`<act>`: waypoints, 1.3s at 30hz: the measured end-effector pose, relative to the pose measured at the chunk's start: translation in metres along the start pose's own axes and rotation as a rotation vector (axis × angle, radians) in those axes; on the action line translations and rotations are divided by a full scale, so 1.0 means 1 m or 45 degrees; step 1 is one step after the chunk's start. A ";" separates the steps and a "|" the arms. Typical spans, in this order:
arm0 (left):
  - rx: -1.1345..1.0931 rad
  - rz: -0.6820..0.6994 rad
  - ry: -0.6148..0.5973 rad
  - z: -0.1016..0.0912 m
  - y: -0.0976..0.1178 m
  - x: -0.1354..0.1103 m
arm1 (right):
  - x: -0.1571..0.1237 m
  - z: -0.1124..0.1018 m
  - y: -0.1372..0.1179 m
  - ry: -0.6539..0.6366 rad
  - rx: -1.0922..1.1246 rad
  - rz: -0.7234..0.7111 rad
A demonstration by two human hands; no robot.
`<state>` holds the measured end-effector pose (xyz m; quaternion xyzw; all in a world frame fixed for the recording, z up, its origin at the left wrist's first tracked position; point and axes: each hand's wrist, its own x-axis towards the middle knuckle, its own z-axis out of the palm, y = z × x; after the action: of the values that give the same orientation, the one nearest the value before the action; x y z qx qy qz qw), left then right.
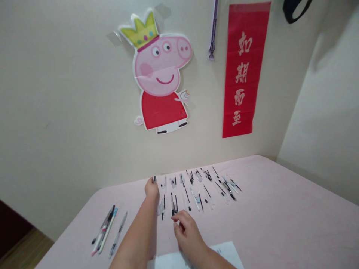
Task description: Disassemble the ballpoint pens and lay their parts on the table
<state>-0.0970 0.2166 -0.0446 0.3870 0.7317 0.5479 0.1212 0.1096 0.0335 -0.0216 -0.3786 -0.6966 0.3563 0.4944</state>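
Two rows of pen parts [201, 202] lie spread on a pink cloth [280, 224], close to the wall: slim black refills [207, 191], short black caps and clear barrels [160, 206]. Most refills in the near row lie outside the barrels, beside them; at this scale I cannot tell whether every barrel is hollow or has something inside.

The left hand [152, 188] reaches to the left end of the far row, its fingers closed in a pinch on a black-ended pen piece [154, 179]. The right hand [188, 229] is half curled just short of the near row, fingertips right by a black pen [172, 204]; whether they touch or grasp it, I cannot tell. A white-and-blue pen [195, 199] lies farther right in that row.

Under the right hand and forearm is a white paper sheet [228, 252]. Left of the left forearm, several pens [105, 231] lie bunched together, with one clear pen [118, 234] apart, just beside them.
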 end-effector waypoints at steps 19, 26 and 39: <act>-0.009 -0.184 -0.056 -0.031 0.010 0.010 | 0.002 -0.002 -0.001 0.007 0.012 0.028; -0.015 -0.163 -0.094 -0.030 0.004 0.003 | 0.002 -0.002 -0.001 0.016 0.023 0.025; -0.055 -0.114 -0.188 -0.024 0.007 0.007 | 0.003 -0.002 -0.003 0.029 0.040 0.044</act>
<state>-0.1130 0.2059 -0.0275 0.3904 0.7255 0.5274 0.2075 0.1104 0.0355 -0.0173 -0.3868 -0.6785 0.3715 0.5020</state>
